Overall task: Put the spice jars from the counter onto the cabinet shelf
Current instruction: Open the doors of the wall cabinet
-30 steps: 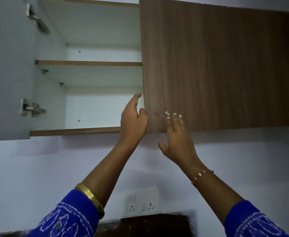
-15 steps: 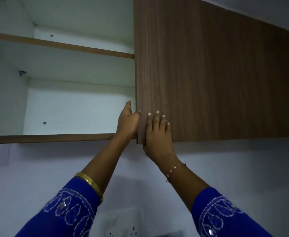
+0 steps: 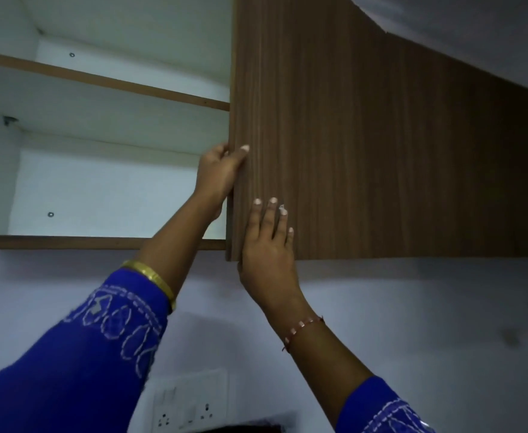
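You are looking up into a white-lined wall cabinet (image 3: 106, 189) with two wood-edged shelves. The upper brown-edged shelf board (image 3: 100, 79) slants across the top left, and only its underside and front edge show. The lower brown-edged shelf board (image 3: 69, 242) runs along the bottom, its top surface hidden from you.

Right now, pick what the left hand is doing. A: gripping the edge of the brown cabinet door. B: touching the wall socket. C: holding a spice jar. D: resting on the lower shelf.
A: the left hand wraps the free edge of the brown cabinet door, thumb on its front.
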`<state>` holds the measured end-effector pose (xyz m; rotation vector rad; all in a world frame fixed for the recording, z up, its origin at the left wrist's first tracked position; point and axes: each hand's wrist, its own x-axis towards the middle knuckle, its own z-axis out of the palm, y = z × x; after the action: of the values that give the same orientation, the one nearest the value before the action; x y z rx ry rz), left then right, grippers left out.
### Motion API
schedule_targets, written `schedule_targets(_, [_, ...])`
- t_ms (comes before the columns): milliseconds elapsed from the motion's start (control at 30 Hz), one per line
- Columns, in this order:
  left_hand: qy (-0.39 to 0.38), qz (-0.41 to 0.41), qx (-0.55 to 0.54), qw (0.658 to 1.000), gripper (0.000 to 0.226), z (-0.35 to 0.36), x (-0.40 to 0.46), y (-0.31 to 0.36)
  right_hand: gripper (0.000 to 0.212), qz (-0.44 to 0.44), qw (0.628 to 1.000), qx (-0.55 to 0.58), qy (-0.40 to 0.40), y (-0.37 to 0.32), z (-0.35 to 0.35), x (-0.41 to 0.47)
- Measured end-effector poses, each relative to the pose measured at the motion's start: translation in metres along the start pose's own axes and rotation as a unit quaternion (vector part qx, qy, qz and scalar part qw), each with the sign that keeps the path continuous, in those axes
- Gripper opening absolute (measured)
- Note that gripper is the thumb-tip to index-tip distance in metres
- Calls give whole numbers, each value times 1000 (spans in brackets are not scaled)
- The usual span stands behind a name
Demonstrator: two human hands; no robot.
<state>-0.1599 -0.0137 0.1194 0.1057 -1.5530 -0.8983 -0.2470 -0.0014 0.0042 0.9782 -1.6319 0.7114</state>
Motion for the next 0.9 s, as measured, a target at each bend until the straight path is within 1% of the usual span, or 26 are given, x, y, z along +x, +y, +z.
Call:
schedule_targets(133, [-2, 22, -8, 1000, 42, 27, -15, 37, 109, -11, 999, 35, 32, 25, -37, -10])
schedule_targets(333, [-50, 37, -21, 998, 43, 72, -52, 68, 105, -22, 993, 98, 61, 66, -85, -29])
schedule_targets(467, [-64, 53, -27, 996, 45, 104, -74, 93, 93, -11, 984, 157, 79, 94, -115, -44])
schedule_targets(633, [-66, 77, -31, 994, 52, 151, -101, 116, 80, 1, 974, 204, 98, 137, -150, -62])
schedule_targets(700, [-63, 93, -27, 993, 57, 172, -111, 124, 77, 17, 969, 224, 99, 155, -164, -68])
schedule_targets(800, [-61, 125, -12, 990, 63, 207, -124, 134, 74, 64, 957, 271, 81, 183, -185, -76])
schedule_targets(900, [-64, 137, -5, 988, 70, 242, -133, 142, 68, 97, 944, 305, 79, 211, -200, -83])
